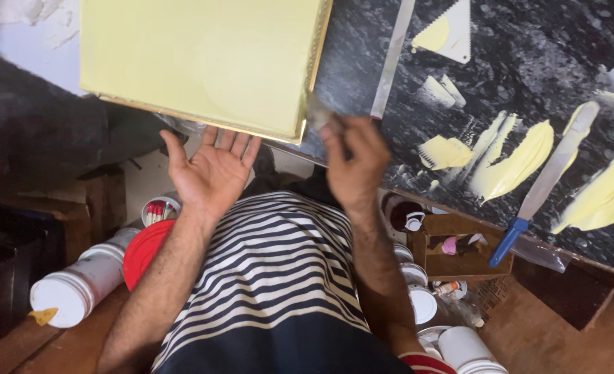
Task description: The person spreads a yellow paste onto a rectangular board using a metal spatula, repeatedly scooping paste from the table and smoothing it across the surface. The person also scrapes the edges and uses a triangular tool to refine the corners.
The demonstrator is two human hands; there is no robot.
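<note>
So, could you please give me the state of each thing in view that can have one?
Square cake: coated smooth in pale yellow cream, on a gold board.
Left hand: open, palm up, under the board's edge.
Right hand: closed on a scraper at the cake's corner.
Blue-handled spatula: lying on the counter, smeared with cream.
Dark counter: streaked with cream.
White tubs: lids on.

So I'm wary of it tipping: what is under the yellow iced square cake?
Under the square cake shows a gold board edge and the left hand, open, palm up, below its near edge. Any stand beneath is covered. The right hand pinches a scraper at the corner.
</note>
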